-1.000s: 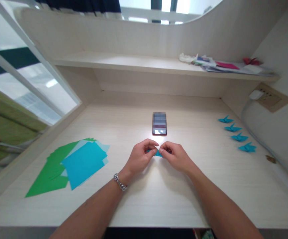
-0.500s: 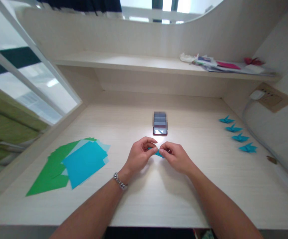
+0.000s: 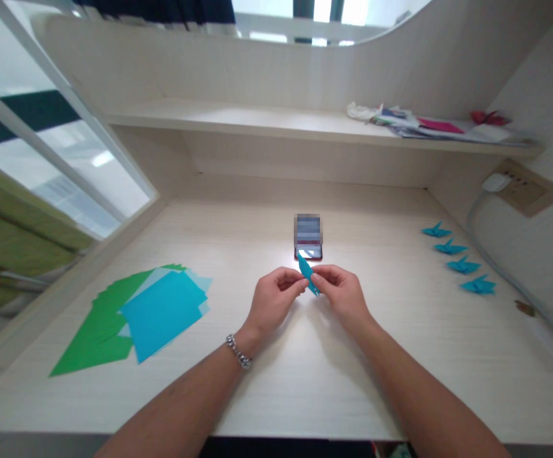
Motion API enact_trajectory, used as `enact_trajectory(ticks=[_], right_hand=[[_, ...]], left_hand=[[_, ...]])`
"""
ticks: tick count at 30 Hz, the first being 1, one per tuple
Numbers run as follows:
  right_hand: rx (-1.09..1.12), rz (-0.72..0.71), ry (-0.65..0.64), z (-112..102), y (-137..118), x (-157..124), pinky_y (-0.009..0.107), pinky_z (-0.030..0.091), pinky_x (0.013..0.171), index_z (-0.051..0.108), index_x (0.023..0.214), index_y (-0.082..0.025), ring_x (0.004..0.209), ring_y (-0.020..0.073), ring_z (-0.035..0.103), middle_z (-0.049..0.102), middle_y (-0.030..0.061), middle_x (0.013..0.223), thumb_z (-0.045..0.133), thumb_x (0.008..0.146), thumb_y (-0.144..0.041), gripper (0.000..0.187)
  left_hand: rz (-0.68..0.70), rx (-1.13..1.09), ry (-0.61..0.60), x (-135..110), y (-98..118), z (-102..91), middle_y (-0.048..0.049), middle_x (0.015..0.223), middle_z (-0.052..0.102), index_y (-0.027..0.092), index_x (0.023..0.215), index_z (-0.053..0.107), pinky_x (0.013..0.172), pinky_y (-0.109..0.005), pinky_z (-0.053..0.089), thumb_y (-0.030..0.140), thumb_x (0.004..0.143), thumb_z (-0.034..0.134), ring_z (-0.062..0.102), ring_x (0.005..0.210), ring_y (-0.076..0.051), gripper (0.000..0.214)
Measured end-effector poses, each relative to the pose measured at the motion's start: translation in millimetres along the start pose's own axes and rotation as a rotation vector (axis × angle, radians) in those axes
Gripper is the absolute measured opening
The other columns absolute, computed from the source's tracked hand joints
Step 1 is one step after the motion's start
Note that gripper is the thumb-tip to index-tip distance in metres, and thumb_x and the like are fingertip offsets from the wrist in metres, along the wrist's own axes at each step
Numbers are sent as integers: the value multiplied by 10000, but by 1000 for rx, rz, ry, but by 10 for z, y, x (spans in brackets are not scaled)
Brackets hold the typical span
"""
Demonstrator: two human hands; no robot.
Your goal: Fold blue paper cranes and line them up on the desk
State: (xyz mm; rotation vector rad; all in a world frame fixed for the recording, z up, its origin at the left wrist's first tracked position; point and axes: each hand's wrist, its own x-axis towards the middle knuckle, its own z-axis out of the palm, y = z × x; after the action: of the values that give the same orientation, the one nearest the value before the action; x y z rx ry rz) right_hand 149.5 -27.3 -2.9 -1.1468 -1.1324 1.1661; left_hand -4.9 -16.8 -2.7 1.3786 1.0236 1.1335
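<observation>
A narrow folded piece of blue paper [image 3: 306,270] is pinched between both my hands, just in front of the phone [image 3: 308,236]. Its upper tip points toward the phone, and its lower end shows split points. My left hand [image 3: 279,298] grips the paper's left side between thumb and fingers. From the other side, my right hand [image 3: 342,292] pinches its right edge. Fingertips cover part of the paper's middle. A silver chain bracelet [image 3: 238,352] circles my left wrist.
Several blue origami cranes [image 3: 464,264] stand in a line at the right. Blue paper sheets [image 3: 166,312] overlap green sheets [image 3: 97,334] at the left. A white cable [image 3: 476,238] runs from the wall socket [image 3: 527,187]. Papers [image 3: 441,125] lie on the shelf [image 3: 238,121].
The folded blue paper has turned from lying mostly hidden and sideways between my fingers to standing lengthwise, its tip toward the phone. Both hands have shifted slightly to the right.
</observation>
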Motion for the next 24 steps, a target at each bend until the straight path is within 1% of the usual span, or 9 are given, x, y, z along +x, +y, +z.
enact_trajectory(ticks=[4,7,13,18,21,24], right_hand=[[-1,8,19,17,23,-14,326,525,682,703,910,-168,758,210,678,736,68,831,723,715,-359,274],[-7,-13,30,21,34,-20,327,526,709,691,910,-164,775,206,678,732,70,852,718,726,-338,254],[-33,-44,56,31,15,-26,315,524,690,656,877,-170,760,196,670,712,59,827,712,732,-318,214],[-59,-72,75,35,5,-34,318,532,692,651,864,-175,753,198,671,707,55,829,710,733,-328,210],[-104,-89,91,43,9,-45,325,536,717,654,873,-179,774,202,674,711,59,852,694,750,-326,195],[-160,-107,110,53,3,-64,326,534,732,660,873,-184,782,202,674,714,57,851,670,775,-319,167]], left_hand=[[-21,-34,60,26,-10,-19,-55,792,711,140,860,661,619,-277,548,276,714,755,668,673,-164,221],[-24,-24,65,30,-15,-20,-61,810,716,138,863,668,620,-273,549,272,718,753,670,682,-164,215],[-12,-12,76,7,0,3,-63,814,723,142,862,678,627,-269,548,281,742,738,666,686,-159,193],[35,67,93,3,9,3,-63,807,724,148,834,701,641,-276,528,307,758,720,654,708,-168,178],[63,136,106,5,18,0,-56,791,718,153,814,702,640,-272,509,318,768,707,643,719,-170,171],[68,152,107,3,28,8,-47,778,710,156,806,693,624,-261,497,322,780,693,635,710,-164,168]])
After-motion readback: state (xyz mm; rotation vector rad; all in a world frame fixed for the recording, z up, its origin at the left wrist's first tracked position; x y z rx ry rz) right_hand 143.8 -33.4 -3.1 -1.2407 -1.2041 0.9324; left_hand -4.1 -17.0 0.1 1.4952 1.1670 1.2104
